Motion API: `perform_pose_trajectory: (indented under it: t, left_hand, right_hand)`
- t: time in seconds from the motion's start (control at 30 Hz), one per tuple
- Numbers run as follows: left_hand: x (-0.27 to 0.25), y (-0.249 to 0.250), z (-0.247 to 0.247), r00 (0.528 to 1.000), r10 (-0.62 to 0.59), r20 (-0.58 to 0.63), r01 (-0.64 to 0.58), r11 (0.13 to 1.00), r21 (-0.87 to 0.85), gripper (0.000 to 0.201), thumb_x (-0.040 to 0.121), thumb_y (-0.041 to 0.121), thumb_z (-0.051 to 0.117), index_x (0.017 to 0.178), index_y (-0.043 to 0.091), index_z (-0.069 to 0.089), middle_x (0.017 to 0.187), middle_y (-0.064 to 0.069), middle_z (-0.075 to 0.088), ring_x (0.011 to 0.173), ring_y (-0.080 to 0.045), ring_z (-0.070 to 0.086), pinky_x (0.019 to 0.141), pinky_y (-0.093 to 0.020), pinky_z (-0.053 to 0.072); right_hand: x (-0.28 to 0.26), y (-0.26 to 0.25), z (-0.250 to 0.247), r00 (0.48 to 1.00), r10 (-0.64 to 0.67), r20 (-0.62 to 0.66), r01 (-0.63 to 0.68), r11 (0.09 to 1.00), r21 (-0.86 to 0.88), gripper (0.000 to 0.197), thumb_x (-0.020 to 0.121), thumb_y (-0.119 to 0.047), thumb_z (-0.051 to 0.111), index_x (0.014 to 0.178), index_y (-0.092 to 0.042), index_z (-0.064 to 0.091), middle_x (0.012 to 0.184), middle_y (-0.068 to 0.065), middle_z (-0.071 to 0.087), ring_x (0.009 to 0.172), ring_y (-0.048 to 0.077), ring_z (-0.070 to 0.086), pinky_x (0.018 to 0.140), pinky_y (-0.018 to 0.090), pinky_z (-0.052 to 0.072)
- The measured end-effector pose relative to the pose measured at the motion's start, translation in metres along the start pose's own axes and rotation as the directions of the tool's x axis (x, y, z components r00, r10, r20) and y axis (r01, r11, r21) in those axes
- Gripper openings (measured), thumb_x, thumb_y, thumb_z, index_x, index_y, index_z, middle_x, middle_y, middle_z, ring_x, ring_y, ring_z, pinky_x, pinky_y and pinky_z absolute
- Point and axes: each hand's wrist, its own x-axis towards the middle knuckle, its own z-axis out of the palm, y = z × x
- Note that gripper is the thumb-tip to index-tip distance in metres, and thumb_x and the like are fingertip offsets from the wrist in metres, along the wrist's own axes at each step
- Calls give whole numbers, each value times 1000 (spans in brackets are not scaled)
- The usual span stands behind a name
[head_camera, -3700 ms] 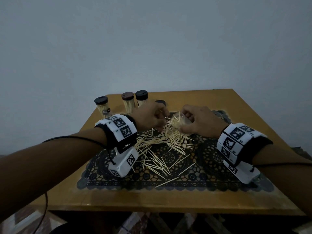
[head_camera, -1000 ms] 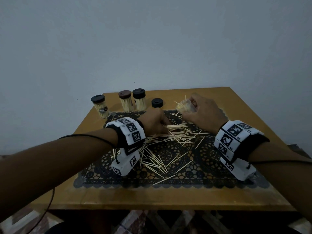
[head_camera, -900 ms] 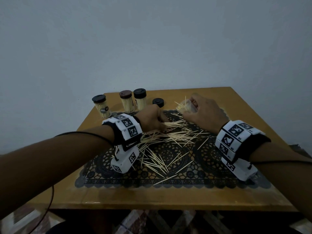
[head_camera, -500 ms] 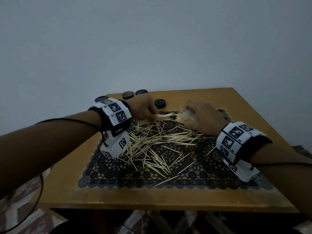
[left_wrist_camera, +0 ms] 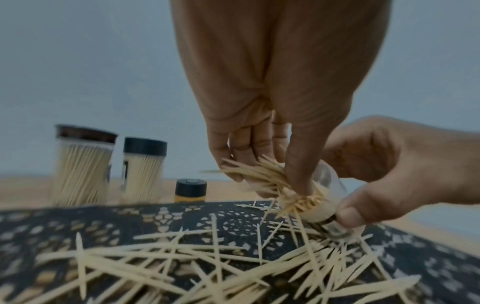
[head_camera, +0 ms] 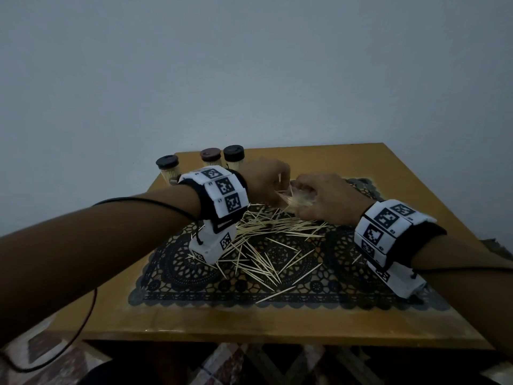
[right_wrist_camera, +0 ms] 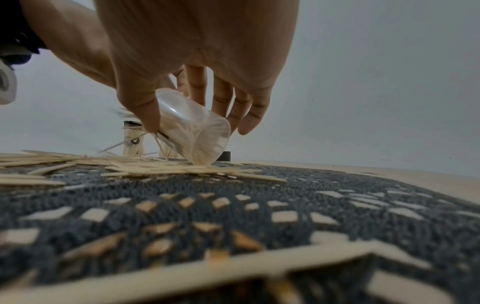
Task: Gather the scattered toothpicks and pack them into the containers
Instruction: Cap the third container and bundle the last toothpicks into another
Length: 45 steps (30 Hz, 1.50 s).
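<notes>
The right hand (head_camera: 324, 200) grips a clear container (right_wrist_camera: 192, 131), tilted mouth-left at about twelve o'clock on the lace mat (head_camera: 172, 262). The left hand (left_wrist_camera: 259, 148) pinches a bundle of toothpicks (left_wrist_camera: 262, 176), feeding it into the mouth. Better to square the tips first and steepen the tilt, so none snag the rim. Loose toothpicks (head_camera: 266, 245) lie scattered mid-mat; three capped jars (head_camera: 234, 157) stand at eleven o'clock on the bench (head_camera: 402, 176).

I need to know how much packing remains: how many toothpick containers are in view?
4: three capped containers at the table's far left edge, and the clear container tilted in the right hand.
</notes>
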Motion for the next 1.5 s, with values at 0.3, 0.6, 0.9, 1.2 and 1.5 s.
perform_pose_trajectory:
  t: [0.3,0.6,0.9,1.2,1.5]
  left_hand:
    - [-15,-20,-1,974,-71,-216,-46,869,-493,14,84,0,67,96,7,64,97,-10,71,93,-19,68,89,-42,54]
    - [-19,-1,16,966,-258,1,241,900,-363,36,94,1,42,66,22,38,71,7,38,84,-20,43,80,-32,39]
    - [-29,9,12,982,-186,-27,140,821,-554,25,90,-8,40,114,-4,48,102,-20,51,81,-17,52,65,-10,45]
    - [-37,-2,12,985,-170,-21,125,797,-590,33,81,-6,55,109,10,63,100,-8,64,86,-26,60,69,-35,49]
    - [-38,4,11,996,-86,6,80,903,-423,50,85,-8,47,130,12,55,124,-6,61,111,-20,58,83,-28,47]
  right_hand:
    - [-2,-2,-2,998,-7,-63,11,998,69,38,75,-37,79,94,-13,58,84,2,62,73,23,59,62,35,47]
    - [0,1,-2,993,16,-115,-10,998,57,44,78,-43,76,98,-9,57,87,5,64,75,23,59,65,40,50]
    - [1,0,0,996,-25,-88,29,999,40,39,74,-34,81,99,-13,60,90,3,67,73,19,61,63,34,50]
    - [0,3,-1,996,-43,-78,46,998,39,43,73,-34,82,104,-12,62,92,2,66,79,21,61,65,32,49]
    - [1,6,2,996,-65,-59,69,995,71,40,72,-34,81,103,-16,64,89,1,67,75,20,62,64,38,52]
